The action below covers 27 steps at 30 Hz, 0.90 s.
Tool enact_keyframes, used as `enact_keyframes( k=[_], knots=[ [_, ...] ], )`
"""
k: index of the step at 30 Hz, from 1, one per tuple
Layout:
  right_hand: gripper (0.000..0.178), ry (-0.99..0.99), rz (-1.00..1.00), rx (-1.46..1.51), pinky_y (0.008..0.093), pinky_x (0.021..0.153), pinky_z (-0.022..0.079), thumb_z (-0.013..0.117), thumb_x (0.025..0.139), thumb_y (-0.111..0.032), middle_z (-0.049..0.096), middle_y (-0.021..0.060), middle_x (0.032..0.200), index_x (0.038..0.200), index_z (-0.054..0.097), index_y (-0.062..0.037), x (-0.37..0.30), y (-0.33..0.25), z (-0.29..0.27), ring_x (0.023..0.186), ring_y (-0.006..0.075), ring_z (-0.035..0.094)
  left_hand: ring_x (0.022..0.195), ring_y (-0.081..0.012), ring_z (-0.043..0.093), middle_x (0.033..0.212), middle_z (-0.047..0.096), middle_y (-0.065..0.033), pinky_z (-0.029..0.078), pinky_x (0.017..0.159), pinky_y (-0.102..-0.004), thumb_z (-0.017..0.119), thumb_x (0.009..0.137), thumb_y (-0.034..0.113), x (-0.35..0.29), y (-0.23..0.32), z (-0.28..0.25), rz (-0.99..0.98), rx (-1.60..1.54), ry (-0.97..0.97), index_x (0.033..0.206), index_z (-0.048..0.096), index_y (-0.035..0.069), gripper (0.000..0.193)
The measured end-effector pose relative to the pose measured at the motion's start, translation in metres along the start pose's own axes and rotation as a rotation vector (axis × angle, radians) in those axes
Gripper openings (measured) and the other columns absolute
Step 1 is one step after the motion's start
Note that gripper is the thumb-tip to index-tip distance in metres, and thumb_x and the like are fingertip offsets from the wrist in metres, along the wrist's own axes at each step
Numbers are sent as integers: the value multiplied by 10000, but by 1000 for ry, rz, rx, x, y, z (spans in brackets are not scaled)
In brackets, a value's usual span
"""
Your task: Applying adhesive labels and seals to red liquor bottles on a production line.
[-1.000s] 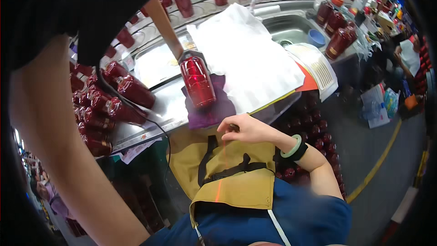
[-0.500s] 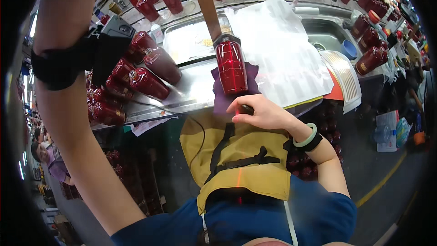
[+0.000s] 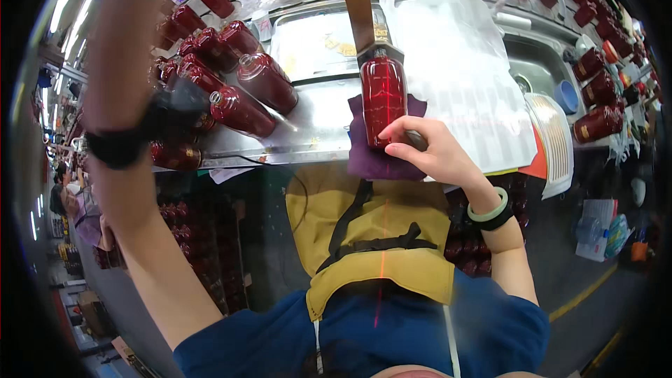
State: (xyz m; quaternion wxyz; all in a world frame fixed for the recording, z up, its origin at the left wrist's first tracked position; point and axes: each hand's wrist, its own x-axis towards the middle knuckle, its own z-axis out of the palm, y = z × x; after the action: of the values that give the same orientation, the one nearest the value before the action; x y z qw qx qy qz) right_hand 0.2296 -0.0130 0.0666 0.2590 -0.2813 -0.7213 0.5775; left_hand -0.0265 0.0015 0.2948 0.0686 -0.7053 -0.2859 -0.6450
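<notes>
- Right hand: fingers curled, gripping a small dark object, its far end hidden. Half a second ago the hand lay below the bottle's base; now forefinger and thumb overlap that base at its lower right. Contact with the glass cannot be told for certain.
- Left hand: out of view, grip cannot be told. Left forearm: raised along the left side, blurred at its upper part, black strap around it.
- Bottle: one, red, on the purple cloth at the counter's front edge, base toward the person. Bright red lines cross it. The hand's approach, in judgement, brings the dark object to the working end of the bottle.
- Wooden bar: its near end meets a dark bracket at the bottle's neck, as it did a moment ago.
- White sheet: just right of the bottle, flat on the counter.
- Other bottles: red, several tilted or lying, left side.
- Sink: far right, blue bowl at its edge.
</notes>
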Motion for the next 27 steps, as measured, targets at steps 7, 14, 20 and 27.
enact_keyframes(
  k=[7, 14, 20, 27],
  knots=[
    [147, 99, 75, -5, 257, 677, 482, 722, 940, -75, 718, 45, 880, 1063, 711, 5, 8, 8, -18, 747, 78, 597, 1043, -177, 678, 1177, 709, -108, 562, 908, -298, 681, 926, 53, -174, -142, 23, -902, 220, -99, 1243, 648, -27, 329],
    [136, 195, 27, 5, 266, 637, 451, 729, 925, -47, 701, 40, 862, 1053, 714, -6, 17, 9, -25, 689, 85, 542, 1092, -447, 669, 1103, 717, -283, 529, 933, -512, 647, 869, 80, -264, -254, 60, -968, 793, -314, 1216, 617, -77, 382],
    [138, 289, 4, -67, 261, 638, 444, 731, 920, -42, 696, 38, 870, 1053, 716, -9, 16, 23, -32, 695, 88, 532, 1075, -416, 660, 1042, 734, -252, 561, 898, -470, 660, 864, 59, -273, -272, 74, -1017, 1102, -510, 1113, 650, -8, 258],
    [130, 266, 66, -3, 258, 646, 443, 726, 924, -42, 687, 37, 871, 1050, 717, -13, 18, 37, -39, 702, 88, 525, 971, -463, 688, 1016, 710, -275, 547, 893, -523, 676, 850, 43, -278, -285, 50, -1077, 942, -431, 1044, 629, -35, 214]
  ],
)
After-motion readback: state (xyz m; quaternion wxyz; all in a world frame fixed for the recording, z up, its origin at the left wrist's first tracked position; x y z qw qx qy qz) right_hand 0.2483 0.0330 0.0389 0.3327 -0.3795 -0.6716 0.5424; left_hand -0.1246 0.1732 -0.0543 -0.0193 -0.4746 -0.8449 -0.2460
